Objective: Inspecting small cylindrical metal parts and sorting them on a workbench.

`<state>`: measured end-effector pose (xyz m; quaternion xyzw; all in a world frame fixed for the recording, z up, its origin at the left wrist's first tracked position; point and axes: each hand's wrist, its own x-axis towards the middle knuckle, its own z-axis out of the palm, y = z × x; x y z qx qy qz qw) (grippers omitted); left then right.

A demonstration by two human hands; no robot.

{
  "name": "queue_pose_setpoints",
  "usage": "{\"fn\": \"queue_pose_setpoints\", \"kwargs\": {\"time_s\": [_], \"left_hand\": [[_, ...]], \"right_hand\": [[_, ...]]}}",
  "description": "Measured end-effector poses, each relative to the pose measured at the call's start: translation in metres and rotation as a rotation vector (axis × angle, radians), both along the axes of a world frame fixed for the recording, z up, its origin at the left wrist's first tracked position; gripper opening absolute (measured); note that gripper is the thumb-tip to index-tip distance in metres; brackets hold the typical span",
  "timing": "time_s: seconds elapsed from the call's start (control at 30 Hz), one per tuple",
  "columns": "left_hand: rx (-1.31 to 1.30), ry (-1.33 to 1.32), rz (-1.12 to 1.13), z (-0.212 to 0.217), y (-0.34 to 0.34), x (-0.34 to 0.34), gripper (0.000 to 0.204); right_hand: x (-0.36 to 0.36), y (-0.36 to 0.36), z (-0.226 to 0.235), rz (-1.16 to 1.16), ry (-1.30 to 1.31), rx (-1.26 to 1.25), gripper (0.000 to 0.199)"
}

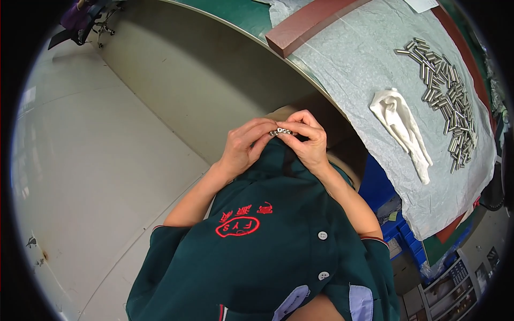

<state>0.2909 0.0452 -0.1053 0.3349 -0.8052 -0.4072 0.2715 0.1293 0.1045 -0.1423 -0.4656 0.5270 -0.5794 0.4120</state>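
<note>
My left hand (242, 145) and my right hand (310, 143) meet in front of my body, beside the table edge. Pinched between the fingertips of both is a short row of small shiny metal pins (282, 131), seen end-on. Fingers partly cover the row, so its full length is hidden. To the right, a loose heap of similar metal pins (448, 93) lies spread over a pale sheet (342, 80) on the table. A crumpled white cloth (400, 128) rests on that sheet, between the heap and my hands.
A reddish-brown bar (308, 29) lies across the sheet's far left part. Another reddish-brown strip (470, 51) borders its right side. Blue bins (409, 243) stand below the table at the right. At the far upper left is a wheeled chair (101, 29) with part of a person.
</note>
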Motion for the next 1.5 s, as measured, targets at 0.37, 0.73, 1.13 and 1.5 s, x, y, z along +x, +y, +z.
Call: {"fn": "queue_pose_setpoints", "kwargs": {"time_s": [0.37,0.73,1.13,1.5], "left_hand": [[-0.076,-0.062,-0.005,0.005,-0.001,0.000,0.022],[-0.104,-0.039,0.005,0.001,-0.001,-0.001,0.020],[0.037,0.059,0.038,-0.005,-0.002,-0.003,0.017],[0.160,0.059,0.056,-0.001,-0.003,-0.005,0.015]], "right_hand": [[-0.002,-0.002,-0.004,0.051,-0.073,-0.005,0.024],[-0.001,-0.001,-0.007,0.043,-0.084,-0.016,0.023],[0.002,-0.003,-0.006,-0.065,0.079,-0.088,0.025],[0.001,-0.001,-0.002,-0.073,0.095,-0.051,0.023]]}}
